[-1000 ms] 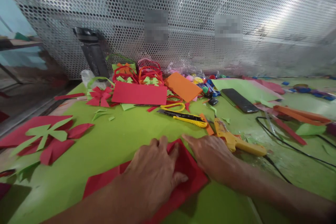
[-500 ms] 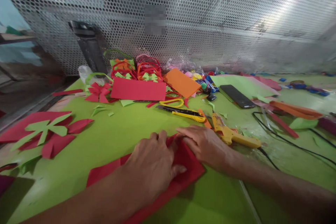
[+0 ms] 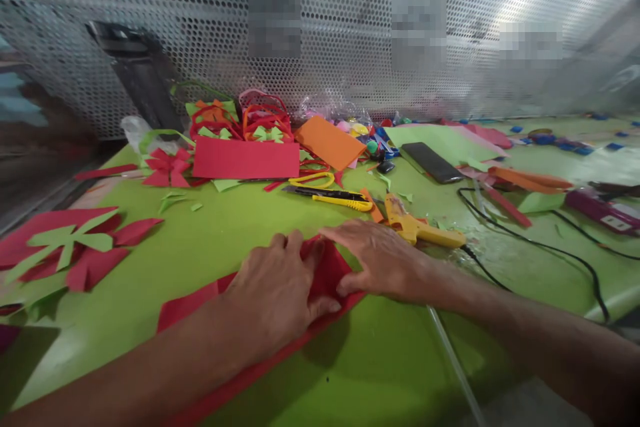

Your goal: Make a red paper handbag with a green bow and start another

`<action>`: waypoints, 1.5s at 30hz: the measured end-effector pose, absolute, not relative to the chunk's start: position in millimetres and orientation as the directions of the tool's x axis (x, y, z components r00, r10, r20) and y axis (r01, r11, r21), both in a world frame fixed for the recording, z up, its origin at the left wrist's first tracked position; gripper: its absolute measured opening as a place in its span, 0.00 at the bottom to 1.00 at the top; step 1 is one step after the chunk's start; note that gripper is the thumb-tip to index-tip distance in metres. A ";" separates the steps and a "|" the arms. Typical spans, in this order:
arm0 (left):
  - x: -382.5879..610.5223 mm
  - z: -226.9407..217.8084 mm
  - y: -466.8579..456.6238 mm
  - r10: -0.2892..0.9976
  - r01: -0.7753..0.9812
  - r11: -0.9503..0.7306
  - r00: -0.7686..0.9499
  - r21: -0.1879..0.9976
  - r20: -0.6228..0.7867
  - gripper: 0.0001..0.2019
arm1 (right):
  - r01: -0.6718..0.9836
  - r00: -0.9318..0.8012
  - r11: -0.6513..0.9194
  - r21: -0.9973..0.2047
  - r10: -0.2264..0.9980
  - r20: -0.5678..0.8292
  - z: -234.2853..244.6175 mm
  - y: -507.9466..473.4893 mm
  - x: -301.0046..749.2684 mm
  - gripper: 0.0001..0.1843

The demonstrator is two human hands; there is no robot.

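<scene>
A folded red sheet (image 3: 327, 273), paper or felt by its look, lies slantwise on the green tabletop (image 3: 220, 213) in front of me. My left hand (image 3: 277, 287) presses on it from above, fingers bent at its far edge and thumb flat on the surface. At the right end, my right hand (image 3: 380, 257) grips the sheet, with its fingers at the far corner and its thumb on the near side. Part of the sheet is hidden beneath my left hand and forearm. Just beyond my right hand rests a yellow glue gun (image 3: 425, 232).
A yellow-and-black utility knife (image 3: 335, 197) lies ahead, beside a yellow scissor handle (image 3: 320, 180). Behind are a red rectangle (image 3: 245, 159), an orange sheet (image 3: 330, 143) and a phone (image 3: 431, 163). Cut-out flowers (image 3: 75, 240) lie left; a black cord (image 3: 545, 257) runs right.
The view has turned slightly right, so things appear further left. My right thumb has come down onto the near side of the red sheet. My left hand keeps its place on it.
</scene>
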State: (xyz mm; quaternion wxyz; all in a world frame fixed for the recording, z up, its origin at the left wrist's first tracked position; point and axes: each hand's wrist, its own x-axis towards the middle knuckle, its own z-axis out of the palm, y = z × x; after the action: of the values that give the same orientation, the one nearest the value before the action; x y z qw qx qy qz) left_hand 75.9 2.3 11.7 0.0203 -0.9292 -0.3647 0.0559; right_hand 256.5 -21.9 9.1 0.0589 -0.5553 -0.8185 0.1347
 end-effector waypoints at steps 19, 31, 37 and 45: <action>57.5 26.7 15.3 0.586 0.611 -0.785 0.786 0.103 -0.198 0.27 | 0.873 -0.391 0.330 -0.359 0.913 -0.111 4.2 -25.9 262.2 0.43; 29.7 17.8 15.2 0.874 0.882 -0.458 0.470 0.109 -0.126 0.07 | 0.915 -0.320 0.262 -0.306 0.935 -0.155 0.1 -28.2 258.1 0.40; 21.6 17.9 13.2 0.877 0.892 -0.445 0.453 0.081 -0.159 0.05 | 0.924 -0.325 0.290 -0.249 0.940 -0.109 -7.7 -30.2 262.6 0.39; 17.6 16.3 14.0 0.866 0.885 -0.455 0.465 0.097 -0.183 0.09 | 0.924 -0.352 0.351 -0.152 0.936 0.019 -34.4 -37.1 280.7 0.39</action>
State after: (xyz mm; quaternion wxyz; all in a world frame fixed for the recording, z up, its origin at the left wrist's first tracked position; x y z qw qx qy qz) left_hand 17.6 14.0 16.3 -0.0895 -0.8513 -0.5143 0.0536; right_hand 280.7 -37.1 -34.4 0.0510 -0.5669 -0.8202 0.0574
